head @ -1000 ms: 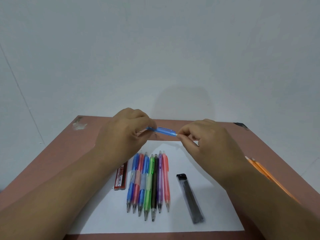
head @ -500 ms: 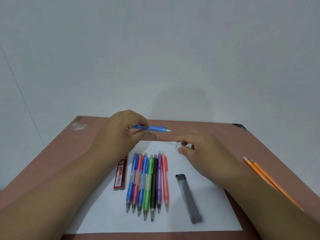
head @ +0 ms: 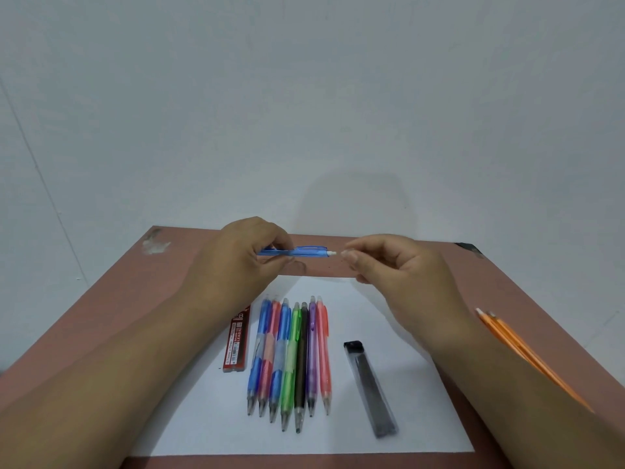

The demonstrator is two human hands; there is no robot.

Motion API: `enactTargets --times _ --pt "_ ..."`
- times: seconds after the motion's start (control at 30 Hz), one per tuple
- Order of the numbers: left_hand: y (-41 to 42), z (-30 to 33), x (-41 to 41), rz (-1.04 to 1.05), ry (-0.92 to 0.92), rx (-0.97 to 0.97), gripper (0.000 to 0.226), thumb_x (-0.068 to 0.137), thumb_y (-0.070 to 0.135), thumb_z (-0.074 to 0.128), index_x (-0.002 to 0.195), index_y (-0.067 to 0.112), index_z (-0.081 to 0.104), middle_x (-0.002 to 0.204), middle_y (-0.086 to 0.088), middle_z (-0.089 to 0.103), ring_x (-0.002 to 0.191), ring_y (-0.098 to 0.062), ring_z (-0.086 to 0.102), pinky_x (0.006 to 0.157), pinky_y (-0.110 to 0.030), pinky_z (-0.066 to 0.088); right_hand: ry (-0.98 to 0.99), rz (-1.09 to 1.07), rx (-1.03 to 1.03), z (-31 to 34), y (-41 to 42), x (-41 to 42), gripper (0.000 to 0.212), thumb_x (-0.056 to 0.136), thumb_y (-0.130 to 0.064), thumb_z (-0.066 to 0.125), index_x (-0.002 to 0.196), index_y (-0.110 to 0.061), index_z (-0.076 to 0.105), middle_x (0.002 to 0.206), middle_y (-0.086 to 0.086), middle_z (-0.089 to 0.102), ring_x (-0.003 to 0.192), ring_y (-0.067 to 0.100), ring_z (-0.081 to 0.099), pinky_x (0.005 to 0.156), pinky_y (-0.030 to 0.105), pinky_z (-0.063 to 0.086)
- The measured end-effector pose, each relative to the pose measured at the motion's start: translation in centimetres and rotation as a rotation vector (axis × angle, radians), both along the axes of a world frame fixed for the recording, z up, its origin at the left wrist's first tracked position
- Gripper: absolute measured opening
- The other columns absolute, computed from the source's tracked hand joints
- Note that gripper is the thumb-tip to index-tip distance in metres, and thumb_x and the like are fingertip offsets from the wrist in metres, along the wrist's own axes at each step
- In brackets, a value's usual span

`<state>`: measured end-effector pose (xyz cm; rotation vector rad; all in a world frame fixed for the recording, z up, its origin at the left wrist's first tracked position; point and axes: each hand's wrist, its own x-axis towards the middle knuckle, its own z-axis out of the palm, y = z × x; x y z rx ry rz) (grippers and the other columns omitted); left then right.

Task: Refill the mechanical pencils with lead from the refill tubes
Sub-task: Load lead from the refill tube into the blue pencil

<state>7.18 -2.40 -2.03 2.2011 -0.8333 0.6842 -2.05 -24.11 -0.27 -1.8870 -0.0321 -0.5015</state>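
A blue mechanical pencil point(head: 297, 251) is held level above the far part of the table point(head: 111, 309) by the left hand point(head: 245, 262), whose fingers and thumb are curled round its tip half. The white eraser end point(head: 332, 253) is pointed toward the right hand point(head: 389, 265). The fingertips of the right hand point(head: 348, 254) are brought together just beside that end; whether anything is pinched between them cannot be told, and contact with the eraser cannot be confirmed.

On the white sheet of paper point(head: 422, 418) seven mechanical pencils point(head: 291, 360) are laid side by side, touching, tips toward the viewer: blue, red, blue, green, black, purple and coral from left to right. A red lead refill case point(head: 236, 340) is placed just left of this row, at the edge of the paper. A dark transparent lead refill tube point(head: 370, 389), capped in black at its far end, is laid on the paper to the right of the row, apart from it. Two orange wooden pencils point(head: 521, 350) are seen on the bare table at the right, partly hidden by the right forearm.
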Motion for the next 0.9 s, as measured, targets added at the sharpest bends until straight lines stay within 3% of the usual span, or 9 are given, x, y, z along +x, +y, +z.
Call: enactTargets --times 0.07,0.13,0.33,0.53,0.9 --pt "-0.01 -0.01 -0.03 -0.003 0.012 -0.004 0.013 0.086 0.023 0.077 0.096 0.028 0.071 0.090 0.013 0.064 0.086 -0.007 0.060 0.074 -0.033 0.056 -0.009 0.052 0.124 0.16 0.36 -0.14 0.008 0.088 -0.019 0.077 0.092 -0.026 0.080 0.091 -0.003 0.078 0.090 0.018 0.074 0.089 0.037 0.060" --pt "-0.05 0.03 -0.11 -0.010 0.014 -0.003 0.014 0.085 0.023 0.078 0.096 0.029 0.071 0.089 0.014 0.063 0.085 -0.007 0.060 0.073 -0.032 0.056 -0.006 0.078 0.184 0.10 0.60 -0.20 0.009 0.088 -0.015 0.077 0.092 -0.022 0.080 0.091 0.001 0.079 0.092 0.019 0.075 0.092 0.040 0.059" --pt "-0.31 0.40 -0.66 0.005 0.017 0.018 0.013 0.087 0.022 0.076 0.098 0.025 0.072 0.090 0.012 0.062 0.084 -0.009 0.059 0.071 -0.026 0.053 -0.006 0.088 0.208 0.06 0.73 -0.14 0.011 0.088 -0.012 0.075 0.093 -0.021 0.080 0.092 0.002 0.079 0.094 0.019 0.076 0.088 0.038 0.059" --pt "-0.28 0.45 -0.82 -0.009 0.018 0.002 0.014 0.086 0.021 0.077 0.099 0.023 0.073 0.093 0.007 0.067 0.086 -0.011 0.061 0.073 -0.036 0.057 -0.021 0.085 0.212 0.02 0.87 -0.33 0.013 0.089 -0.009 0.074 0.092 -0.020 0.079 0.091 0.004 0.079 0.094 0.019 0.076 0.084 0.034 0.059" --pt "-0.51 0.41 -0.95 -0.026 -0.028 -0.010 0.015 0.085 0.020 0.078 0.099 0.023 0.072 0.091 0.008 0.067 0.083 -0.011 0.062 0.070 -0.037 0.058 -0.036 0.035 0.239 0.35 0.96 -0.54 0.009 0.089 -0.009 0.075 0.093 -0.017 0.078 0.088 0.005 0.079 0.091 0.019 0.076 0.090 0.041 0.059"
